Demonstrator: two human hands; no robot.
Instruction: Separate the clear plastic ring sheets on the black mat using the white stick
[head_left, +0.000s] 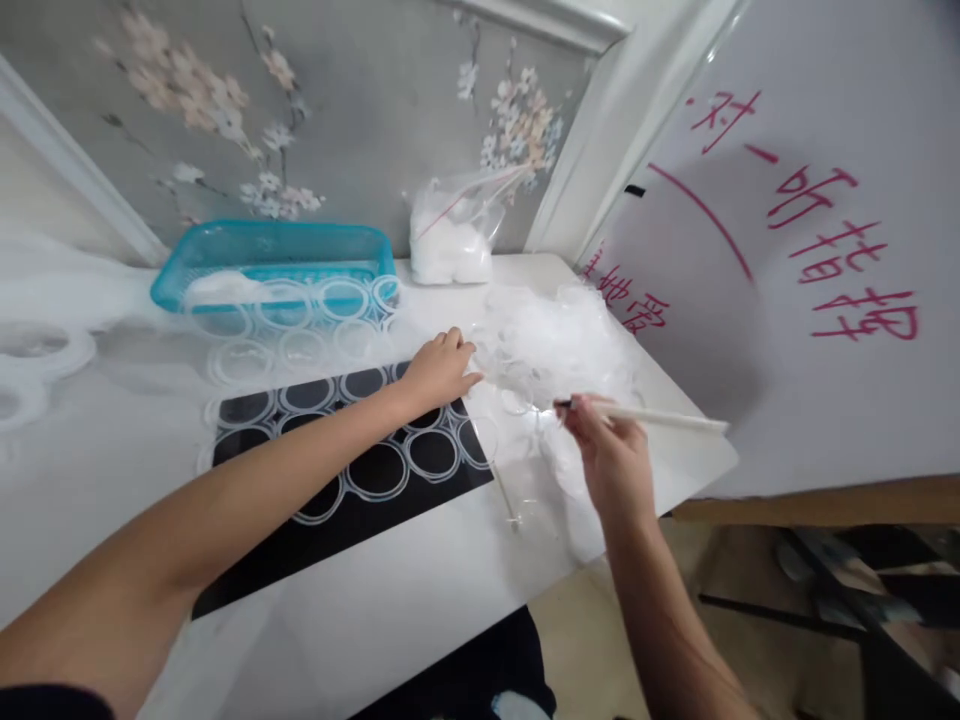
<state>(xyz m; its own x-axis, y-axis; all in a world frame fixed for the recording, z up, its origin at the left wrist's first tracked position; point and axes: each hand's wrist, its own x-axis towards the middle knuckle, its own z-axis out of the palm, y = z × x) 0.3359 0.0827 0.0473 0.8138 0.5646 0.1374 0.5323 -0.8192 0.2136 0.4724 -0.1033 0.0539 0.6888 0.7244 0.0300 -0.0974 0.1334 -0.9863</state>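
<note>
White table: pen in R hand.

White board, right of table: red handwritten Chinese characters, "一对一" and "听指挥" legible; lower-left characters partly hidden, unreadable.

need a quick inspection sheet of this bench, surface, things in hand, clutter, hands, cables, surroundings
surface: white table with a black mat on it
job's things: rows of clear rings on the mat and the table; pile of clear plastic pieces; thin white stick
clutter: teal basket at the back; clear bag of white material by the wall
grippers: left hand rests at the edge of the pile; right hand pinches the stick
cables: nothing seen
surroundings: floral wall panel behind; white board with red writing on the right
</note>
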